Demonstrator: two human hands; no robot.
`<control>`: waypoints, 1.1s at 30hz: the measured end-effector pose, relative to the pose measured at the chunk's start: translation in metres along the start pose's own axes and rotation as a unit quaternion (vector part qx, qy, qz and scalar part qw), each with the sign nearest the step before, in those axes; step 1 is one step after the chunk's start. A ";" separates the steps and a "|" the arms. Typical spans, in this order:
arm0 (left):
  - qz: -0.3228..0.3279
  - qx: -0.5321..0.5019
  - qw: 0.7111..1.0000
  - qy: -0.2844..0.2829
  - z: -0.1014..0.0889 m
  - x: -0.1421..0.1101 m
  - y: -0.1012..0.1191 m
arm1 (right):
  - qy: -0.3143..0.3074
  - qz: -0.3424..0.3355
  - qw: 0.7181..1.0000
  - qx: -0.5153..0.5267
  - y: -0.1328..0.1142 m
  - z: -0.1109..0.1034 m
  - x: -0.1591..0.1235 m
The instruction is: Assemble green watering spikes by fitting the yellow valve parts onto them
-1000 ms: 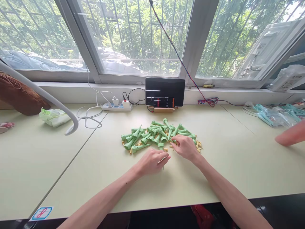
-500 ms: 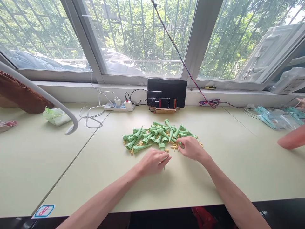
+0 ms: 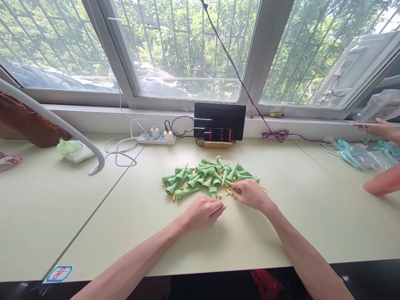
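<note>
My left hand is closed around a green watering spike. The spike's capped end points up towards the pile and most of its body is hidden by my fingers. A small yellow valve piece sits close to the spike's cap, beside my fingertips. At the pile's right front edge, my right hand has its fingers pinched together by some yellow valve pieces; what lies between the fingertips is hidden. In front of both hands spreads a heap of green watering spikes, jumbled with yellow pieces.
Behind the heap, a black tablet and a phone lean on a small cardboard stand. A power strip with cables lies left of them. A white curved tube reaches in from the left. Another person's hand is over plastic bags.
My left hand has shifted slightly and covers more of the spike's lower end. My right hand has barely moved. The other person's hand has come further into view at the right.
</note>
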State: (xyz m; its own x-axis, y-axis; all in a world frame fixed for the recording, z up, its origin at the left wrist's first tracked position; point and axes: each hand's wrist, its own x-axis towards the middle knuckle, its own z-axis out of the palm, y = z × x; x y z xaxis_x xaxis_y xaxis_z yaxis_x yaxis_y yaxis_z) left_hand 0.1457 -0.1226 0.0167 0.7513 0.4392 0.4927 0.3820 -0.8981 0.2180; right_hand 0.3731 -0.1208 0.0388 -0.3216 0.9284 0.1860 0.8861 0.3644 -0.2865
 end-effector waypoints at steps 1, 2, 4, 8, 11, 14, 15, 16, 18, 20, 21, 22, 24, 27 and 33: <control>0.000 -0.001 1.000 -0.001 0.000 0.000 0.000 | -0.001 0.000 1.000 0.002 0.000 0.000 0.000; 0.001 0.000 1.000 -0.002 0.000 0.000 0.000 | 0.000 -0.001 1.000 0.004 0.000 0.000 0.000; 0.008 0.006 1.000 0.003 -0.001 0.001 -0.001 | 0.008 -0.002 1.000 0.009 -0.001 0.000 0.000; 0.018 0.022 0.999 0.038 -0.005 0.001 -0.011 | 0.058 0.005 0.998 0.021 -0.003 0.001 0.001; -0.006 0.036 0.996 0.085 -0.011 0.004 -0.020 | 0.102 -0.001 0.994 0.037 -0.005 0.004 0.002; -0.052 0.047 0.991 0.118 -0.027 0.010 -0.031 | 0.125 -0.014 0.991 0.055 -0.006 0.007 0.003; -0.078 0.045 0.989 0.121 -0.036 0.013 -0.035 | 0.128 -0.017 0.990 0.059 -0.006 0.009 0.003; -0.115 0.045 0.984 0.125 -0.046 0.014 -0.039 | 0.129 -0.020 0.990 0.062 -0.005 0.010 0.004; -0.224 0.054 0.966 0.121 -0.069 0.013 -0.049 | 0.128 -0.024 0.989 0.071 -0.005 0.013 0.004; -0.343 0.058 0.934 0.075 -0.092 0.005 -0.060 | 0.126 -0.025 0.989 0.079 -0.004 0.015 0.004; -0.396 0.072 0.914 0.040 -0.101 -0.003 -0.066 | 0.125 -0.026 0.988 0.083 -0.005 0.016 0.004; -0.438 0.089 0.895 0.001 -0.108 -0.012 -0.071 | 0.123 -0.027 0.988 0.087 -0.005 0.017 0.004; -0.496 0.098 0.859 -0.083 -0.114 -0.031 -0.080 | 0.118 -0.028 0.988 0.096 -0.006 0.017 0.003; -0.545 0.086 0.825 -0.124 -0.109 -0.052 -0.086 | 0.109 -0.032 0.988 0.103 -0.007 0.017 0.003; -0.578 0.048 0.809 -0.091 -0.096 -0.060 -0.090 | 0.105 -0.030 0.989 0.101 -0.008 0.017 0.003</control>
State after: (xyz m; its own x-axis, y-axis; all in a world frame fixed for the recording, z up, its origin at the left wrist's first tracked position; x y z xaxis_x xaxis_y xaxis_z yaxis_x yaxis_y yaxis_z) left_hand 0.0147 -0.0702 0.0485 -0.0756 0.9889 -0.1280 0.9199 0.1188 0.3739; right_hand 0.3593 -0.1197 0.0253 -0.2765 0.8765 0.3941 0.7752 0.4458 -0.4476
